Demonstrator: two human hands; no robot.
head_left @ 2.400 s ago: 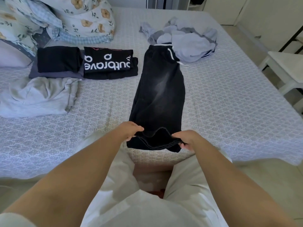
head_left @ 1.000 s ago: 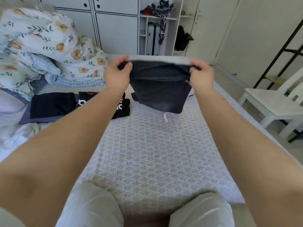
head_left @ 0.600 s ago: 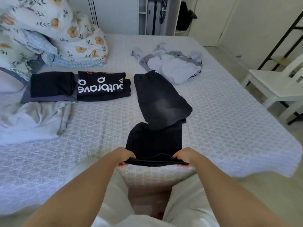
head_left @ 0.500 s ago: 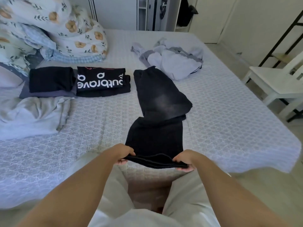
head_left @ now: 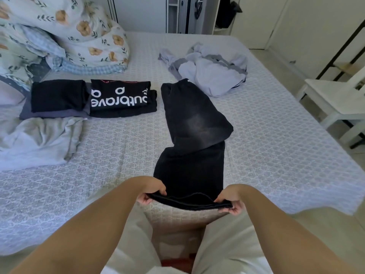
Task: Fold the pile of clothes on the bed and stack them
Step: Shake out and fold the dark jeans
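**Task Progress — Fold in Hand, Pile Partly Cleared**

Current item: black trousers [head_left: 194, 139], lying lengthwise on the bed [head_left: 276, 139]. The left hand [head_left: 153, 191] and right hand [head_left: 230, 200] each pinch one corner of the near hem, fingers curled round the cloth. Both grips are closed on the garment, with the hem raised slightly off the bed edge. Ahead of the grip, the far portion of the trousers is already doubled back on itself — one fold appears made, and at least one more looks necessary before stacking.

Completed: two folded stacks lie ahead and to the left of the grip — a black printed shirt [head_left: 120, 97] on a dark item, and beside it a plain black garment [head_left: 58, 94] on a grey one.

Remaining (as judged from the present layout):
- the unfolded pale pile [head_left: 211, 70], ahead and slightly right of the grip;
- a crumpled light garment [head_left: 37, 141], well to the left.

Estimate: roughly midway through the task.
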